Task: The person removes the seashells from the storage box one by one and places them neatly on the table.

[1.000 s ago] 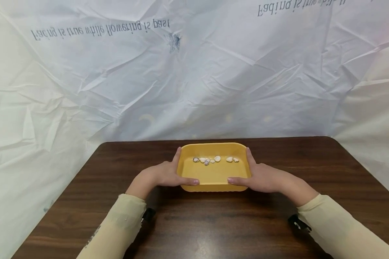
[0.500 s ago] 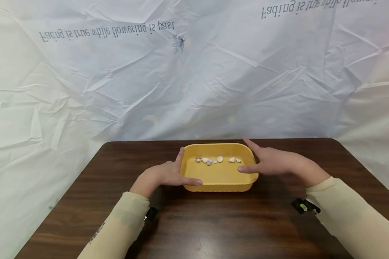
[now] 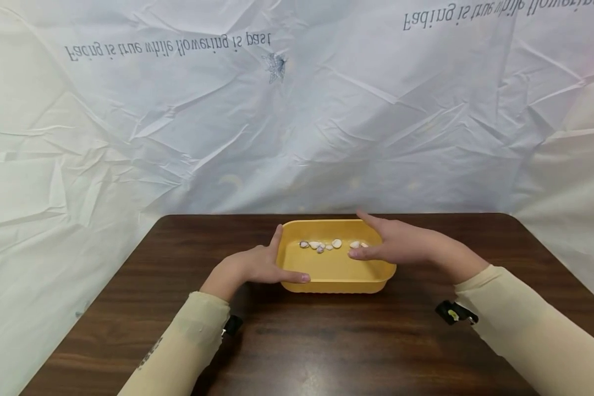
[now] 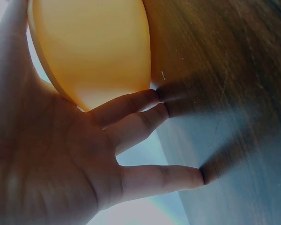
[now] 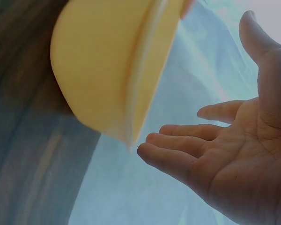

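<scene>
Small pale seashells [image 3: 336,243] lie in a loose row inside a yellow plastic tray [image 3: 341,286] on the table. My left hand [image 3: 249,265] rests against the tray's left end, thumb over the front rim and index finger along the side. In the left wrist view, straight fingers [image 4: 159,180] reach down to the tabletop beside the tray wall. Over the tray's right part hovers my right hand [image 3: 408,245], fingers extended and nothing held; it hides part of the rim and partly covers the rightmost shell. The right wrist view shows its palm apart from the tray.
A dark wood-grain table [image 3: 326,335] carries the tray near its far edge. Behind it hangs a wrinkled pale sheet [image 3: 297,137] with printed lettering. A black wrist device [image 3: 455,312] sits under the right sleeve, another device [image 3: 231,325] under the left.
My right hand has let go of the tray's right end, lifted, and moved left over the tray. The left hand stays at the tray's left end. The view shifts slightly.
</scene>
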A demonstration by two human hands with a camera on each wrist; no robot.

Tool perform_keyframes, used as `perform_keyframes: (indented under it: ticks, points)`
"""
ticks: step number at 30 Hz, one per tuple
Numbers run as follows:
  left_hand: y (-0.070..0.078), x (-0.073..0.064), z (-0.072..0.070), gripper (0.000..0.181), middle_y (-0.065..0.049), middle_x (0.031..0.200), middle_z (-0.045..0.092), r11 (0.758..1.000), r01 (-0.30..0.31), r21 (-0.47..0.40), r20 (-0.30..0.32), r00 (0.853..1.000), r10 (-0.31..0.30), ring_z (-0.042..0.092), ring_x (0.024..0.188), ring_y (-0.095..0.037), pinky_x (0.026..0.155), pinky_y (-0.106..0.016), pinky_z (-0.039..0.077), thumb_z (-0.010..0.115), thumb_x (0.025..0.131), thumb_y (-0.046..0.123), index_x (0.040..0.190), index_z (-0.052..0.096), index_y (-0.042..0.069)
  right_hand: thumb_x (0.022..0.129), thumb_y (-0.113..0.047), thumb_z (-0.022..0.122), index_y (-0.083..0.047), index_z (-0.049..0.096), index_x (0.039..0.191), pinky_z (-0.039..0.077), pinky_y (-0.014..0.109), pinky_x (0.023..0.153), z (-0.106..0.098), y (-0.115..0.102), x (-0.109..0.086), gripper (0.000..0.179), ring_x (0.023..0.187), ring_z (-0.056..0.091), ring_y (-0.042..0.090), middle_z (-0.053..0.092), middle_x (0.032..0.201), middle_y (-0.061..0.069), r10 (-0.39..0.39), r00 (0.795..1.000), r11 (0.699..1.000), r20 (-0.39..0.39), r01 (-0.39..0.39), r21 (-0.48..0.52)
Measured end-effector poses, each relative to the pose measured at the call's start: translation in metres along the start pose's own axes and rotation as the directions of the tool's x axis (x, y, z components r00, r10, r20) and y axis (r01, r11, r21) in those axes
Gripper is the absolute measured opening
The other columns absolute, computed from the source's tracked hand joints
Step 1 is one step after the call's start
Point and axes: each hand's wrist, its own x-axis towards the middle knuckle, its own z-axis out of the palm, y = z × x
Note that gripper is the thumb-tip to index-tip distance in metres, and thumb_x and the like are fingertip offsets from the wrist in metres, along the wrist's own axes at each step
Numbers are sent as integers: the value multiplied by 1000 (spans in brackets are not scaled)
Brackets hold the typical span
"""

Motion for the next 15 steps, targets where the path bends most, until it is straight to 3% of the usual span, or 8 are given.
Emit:
perform_keyframes:
  ticks: [9, 15]
  points:
    - [-2, 2, 2, 147, -26, 156, 54, 1000, 8, 6, 1, 1000, -8, 62, 134, -32, 108, -50, 51, 68, 73, 93, 168, -24, 28, 101, -71, 56, 3, 5, 170, 33, 64, 124, 23, -2, 17, 114, 158, 34, 46, 26, 172, 30, -6, 1000, 1000, 19, 6, 12]
    - [-2, 2, 2, 147, -25, 155, 55, 1000, 11, 7, 0, 1000, -11, 62, 134, -31, 109, -50, 51, 68, 74, 93, 168, -24, 27, 101, -74, 52, 5, 2, 169, 29, 65, 126, 32, -6, 26, 116, 160, 28, 48, 21, 173, 33, 62, 995, 998, 81, -61, -18]
